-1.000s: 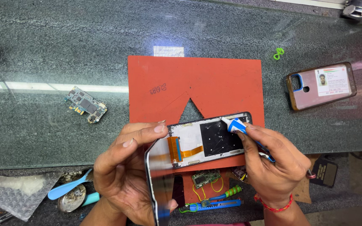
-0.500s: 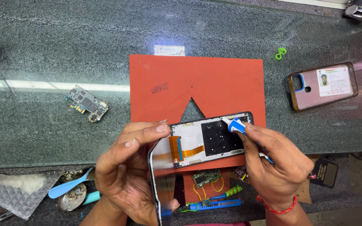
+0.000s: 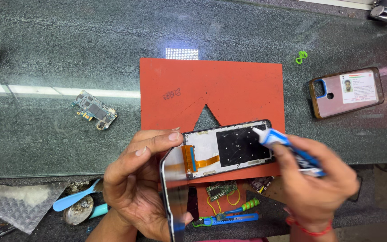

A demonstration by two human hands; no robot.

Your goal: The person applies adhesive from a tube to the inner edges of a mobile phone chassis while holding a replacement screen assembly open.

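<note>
An opened phone frame [image 3: 227, 148] is held over the near edge of a red work mat [image 3: 229, 89], its inner side turned up, with an orange flex cable [image 3: 193, 159] and a black shield panel [image 3: 242, 145] exposed. The left hand [image 3: 135, 188] is wrapped around the frame's left end and around a detached screen panel [image 3: 171, 192], which is held edge-on beside the frame; the left fingers [image 3: 157, 139] are curled over the top edge. A blue-and-white glue tube [image 3: 287, 148] is pinched in the closed fingers of the right hand [image 3: 319, 188], its white nozzle set at the frame's upper right corner. The phone is judged to be well into disassembly: the screen is off and a circuit board [image 3: 94, 110] lies apart on the desk [image 3: 68, 54]. Whether any adhesive has been laid along the frame cannot be told, and the screen is not yet seated.

The desk is dark green stone under glass, with window light reflected in a stripe. A second phone in a clear case [image 3: 346, 92] lies to the right, a small green clip [image 3: 301, 57] beyond it. At the near edge are seen a smaller green board [image 3: 220, 190], a blue utility knife [image 3: 229, 219], a green-handled screwdriver [image 3: 245, 207], a blue plastic pry tool [image 3: 75, 200] and a bubble-wrap bag [image 3: 16, 206].
</note>
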